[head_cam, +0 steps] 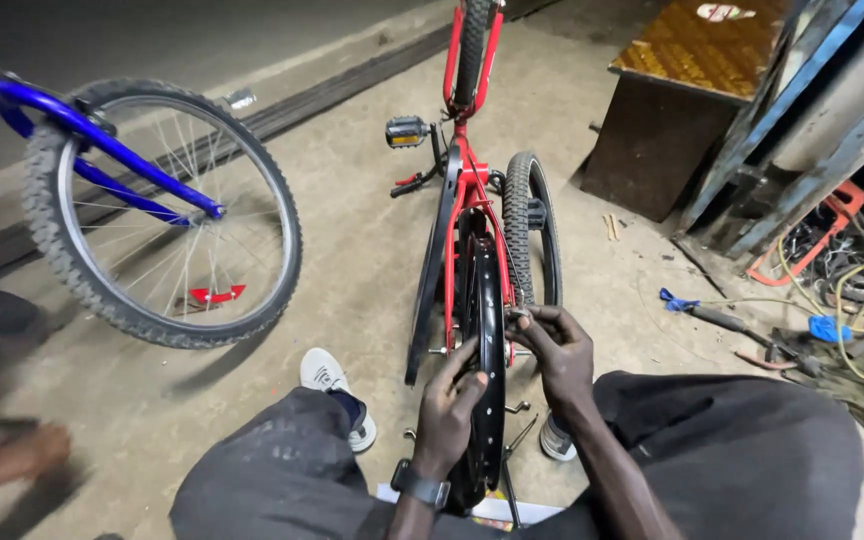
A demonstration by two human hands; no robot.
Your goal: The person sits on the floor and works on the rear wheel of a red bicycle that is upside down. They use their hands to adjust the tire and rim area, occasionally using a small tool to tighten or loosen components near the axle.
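Observation:
A red bicycle [468, 190] stands upside down on the concrete in front of me, its rear wheel toward me. My left hand [448, 410] grips the black tyreless rim [488, 330] of that wheel from the left side. My right hand [556, 350] pinches a small metal part by the rim, close to the frame's rear end. A loose knobbly tyre [524, 225] hangs beside the rim on the right. A black pedal [406, 131] sticks out to the left further up the frame. A dark watch sits on my left wrist.
A blue bicycle's wheel [167, 210] fills the left side, with another person's hand [12, 460] low at the left edge. A brown wooden table [697, 70] stands at the back right. Tools, a blue-handled piece [697, 310] and tangled yellow cable [857, 300] lie on the right floor.

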